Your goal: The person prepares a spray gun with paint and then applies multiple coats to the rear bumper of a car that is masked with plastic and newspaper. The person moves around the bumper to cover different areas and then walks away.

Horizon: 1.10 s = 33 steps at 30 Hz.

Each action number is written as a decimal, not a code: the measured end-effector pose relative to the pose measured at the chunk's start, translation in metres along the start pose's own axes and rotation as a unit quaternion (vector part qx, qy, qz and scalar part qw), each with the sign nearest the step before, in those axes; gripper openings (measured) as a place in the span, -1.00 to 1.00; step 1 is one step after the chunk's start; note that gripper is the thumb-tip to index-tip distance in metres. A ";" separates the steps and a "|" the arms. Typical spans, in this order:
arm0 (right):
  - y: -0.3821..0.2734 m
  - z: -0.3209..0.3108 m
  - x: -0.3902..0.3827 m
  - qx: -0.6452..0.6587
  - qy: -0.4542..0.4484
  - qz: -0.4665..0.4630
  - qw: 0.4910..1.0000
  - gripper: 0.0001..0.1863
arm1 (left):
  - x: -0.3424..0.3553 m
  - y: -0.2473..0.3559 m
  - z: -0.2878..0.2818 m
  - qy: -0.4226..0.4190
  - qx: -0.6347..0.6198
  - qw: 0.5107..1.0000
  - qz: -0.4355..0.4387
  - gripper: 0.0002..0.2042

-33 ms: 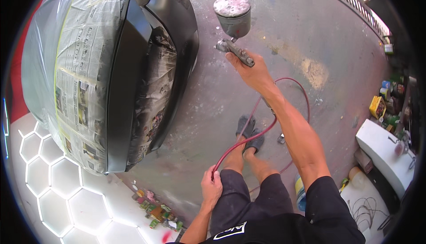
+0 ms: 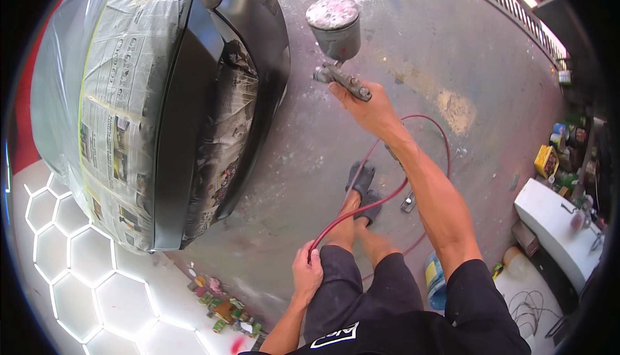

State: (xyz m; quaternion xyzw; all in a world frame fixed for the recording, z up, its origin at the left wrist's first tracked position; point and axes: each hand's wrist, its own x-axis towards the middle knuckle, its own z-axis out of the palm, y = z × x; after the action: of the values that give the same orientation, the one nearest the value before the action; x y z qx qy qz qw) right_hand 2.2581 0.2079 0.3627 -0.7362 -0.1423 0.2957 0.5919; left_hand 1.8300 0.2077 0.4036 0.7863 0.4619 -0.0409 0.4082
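Note:
My right hand is wrapped round the grip of a spray gun with a grey paint-spattered cup on top. Its nozzle points left toward the dark grey bumper of a car, with a gap of floor between them. Low in front of my thighs, my left hand is closed round a red air hose. The hose runs up behind my right forearm and loops over the floor. Newspaper and plastic masking cover much of the car's body and the opening in the bumper.
My feet in dark clogs stand among the hose coils. A blue bucket sits by my right side. A white bench, cans and a yellow container line the right. Hexagonal lights cover the lower left; a floor grate crosses the far right.
The spray gun and its cup have shifted slightly left and nearer to me. My legs have moved a little, and more of the blue bucket shows. Both hands keep their hold.

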 end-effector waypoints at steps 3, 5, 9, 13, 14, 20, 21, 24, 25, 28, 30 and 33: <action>-0.035 -0.021 0.004 -0.029 -0.122 0.013 0.992 -0.53 | 0.007 0.026 0.009 -0.044 -0.001 0.999 0.012 -0.70; -0.056 -0.026 0.013 -0.081 -0.164 0.033 0.983 -0.52 | 0.014 0.049 0.020 -0.085 -0.010 0.996 0.005 -0.70; -0.114 -0.036 0.070 -0.148 -0.214 0.031 0.965 -0.47 | 0.045 0.078 0.049 -0.078 -0.063 0.992 0.075 -0.70; -0.153 -0.037 0.145 -0.159 -0.217 -0.020 0.963 -0.42 | 0.085 0.108 0.076 -0.051 -0.098 0.990 0.082 -0.70; -0.171 -0.039 0.165 -0.166 -0.214 -0.025 0.962 -0.41 | 0.098 0.117 0.080 -0.051 -0.096 0.991 0.078 -0.69; -0.218 -0.047 0.282 -0.226 -0.147 -0.027 0.963 -0.21 | 0.148 0.191 0.084 -0.014 -0.132 0.990 0.041 -0.70; -0.223 -0.048 0.302 -0.226 -0.141 -0.031 0.964 -0.23 | 0.155 0.203 0.084 -0.008 -0.144 0.989 0.029 -0.70; -0.238 -0.056 0.357 -0.213 -0.123 -0.029 0.969 -0.24 | 0.171 0.227 0.088 -0.016 -0.179 0.983 -0.046 -0.71; -0.242 -0.059 0.372 -0.215 -0.106 -0.040 0.970 -0.24 | 0.174 0.230 0.093 -0.010 -0.186 0.981 -0.057 -0.73; -0.275 -0.065 0.401 -0.241 -0.061 -0.057 0.967 -0.26 | 0.176 0.218 0.113 0.011 -0.146 0.987 -0.070 -0.75; -0.270 -0.070 0.415 -0.222 -0.026 -0.130 0.966 -0.26 | 0.172 0.203 0.124 0.021 -0.048 0.997 -0.059 -0.73; -0.235 -0.073 0.419 -0.184 0.004 -0.139 0.973 -0.36 | 0.168 0.208 0.131 0.035 -0.157 0.964 -0.210 -0.69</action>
State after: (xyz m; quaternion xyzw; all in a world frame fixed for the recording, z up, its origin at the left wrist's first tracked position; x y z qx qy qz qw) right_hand 2.6644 0.4454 0.4841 -0.8069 -0.2929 0.1759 0.4818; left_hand 2.1249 0.1853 0.3678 0.5985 0.6316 -0.0255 0.4921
